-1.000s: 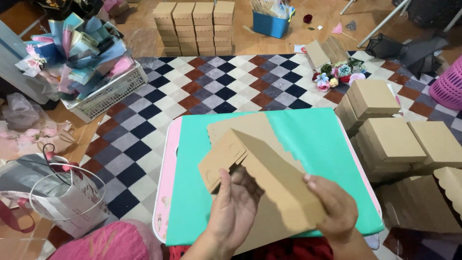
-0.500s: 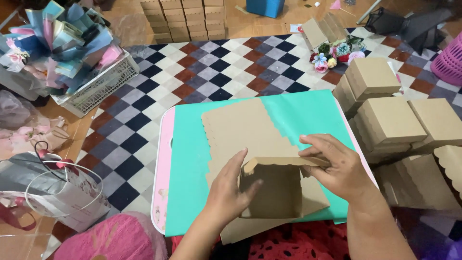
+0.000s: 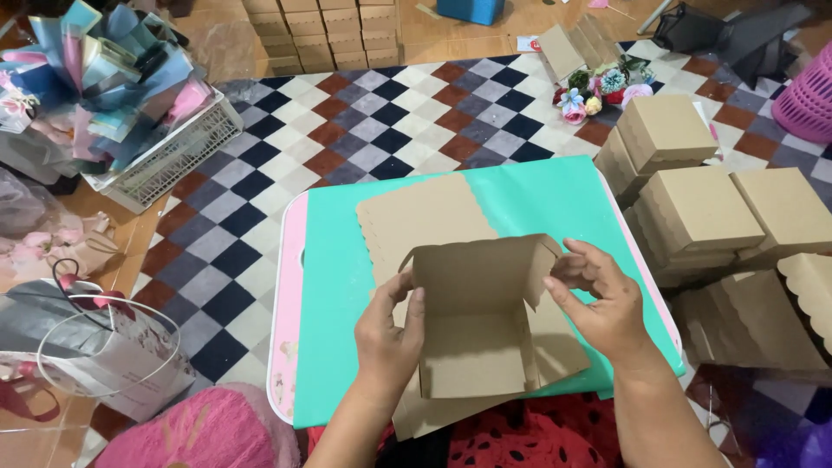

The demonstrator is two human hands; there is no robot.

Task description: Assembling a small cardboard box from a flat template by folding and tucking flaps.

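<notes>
Head view, left hand (image 3: 390, 334) gripping half-folded cardboard box (image 3: 479, 325) at 9 o'clock, right hand (image 3: 602, 303) pinching its 3 o'clock flap, over teal counter (image 3: 555, 195)

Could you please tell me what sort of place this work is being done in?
Probably a home floor used as a gift-packing workspace: a checkered mat, stacks of folded cardboard boxes, a basket of ribbons, and artificial flowers. Both hands hold a half-folded box over a low table.
</notes>
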